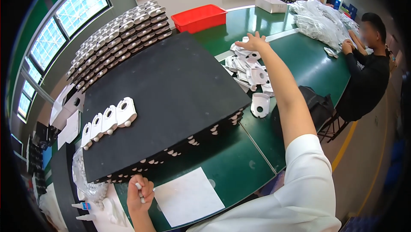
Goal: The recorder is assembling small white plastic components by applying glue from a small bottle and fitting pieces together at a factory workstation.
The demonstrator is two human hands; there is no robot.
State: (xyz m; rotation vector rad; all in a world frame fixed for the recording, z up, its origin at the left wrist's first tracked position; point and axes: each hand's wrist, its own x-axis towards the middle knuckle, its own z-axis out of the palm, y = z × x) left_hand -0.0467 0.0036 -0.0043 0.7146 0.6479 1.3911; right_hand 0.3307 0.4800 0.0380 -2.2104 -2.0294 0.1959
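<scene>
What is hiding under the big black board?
Under the black board white plastic parts peek out along its front edge, on more dark layers. How many lie further in is covered. On top sits a row of four white pieces.

My right arm stretched far forward, elbow near straight, bare forearm running up from white short sleeve at lower right. Right hand [253, 41] at full reach, palm down, fingers spread, nothing clasped that I can see. My left arm short in view, entering from lower edge, wrist bent up. Left hand [140, 192] closed in loose fist near body, fingers curled around small white piece [139, 188], thumb pressed on top.
</scene>
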